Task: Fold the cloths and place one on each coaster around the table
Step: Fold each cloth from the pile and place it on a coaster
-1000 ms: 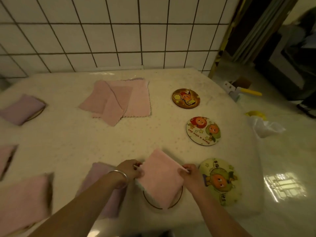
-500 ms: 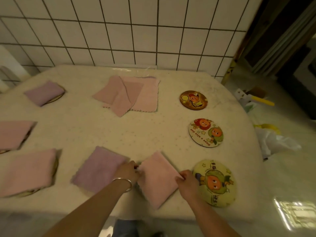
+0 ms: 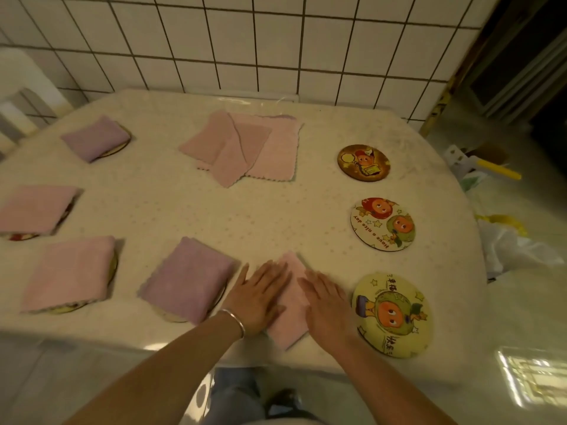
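Pink folded cloth (image 3: 290, 305) sits at the near edge of the counter (image 3: 276, 216), between the purple folded cloth (image 3: 187, 279) and the yellow coaster (image 3: 391, 315). Left hand (image 3: 260, 297) and right hand (image 3: 325, 305) both lie flat on it, fingers straight, no grip on anything; reads as pressing the fold down so it stays put. Can't see a coaster under it, hands and cloth cover that spot.

Four other folded cloths already sit on coasters along the left side; coaster rims peek out under them. Three coasters are bare on the right: yellow coaster, white coaster (image 3: 382, 223), brown coaster (image 3: 363, 162).

Unfolded pile (image 3: 245, 147) sits mid-counter near the wall, within reach of all spots; supply for the remaining three, looks like. Judgement: past halfway, next is a cloth from the pile.
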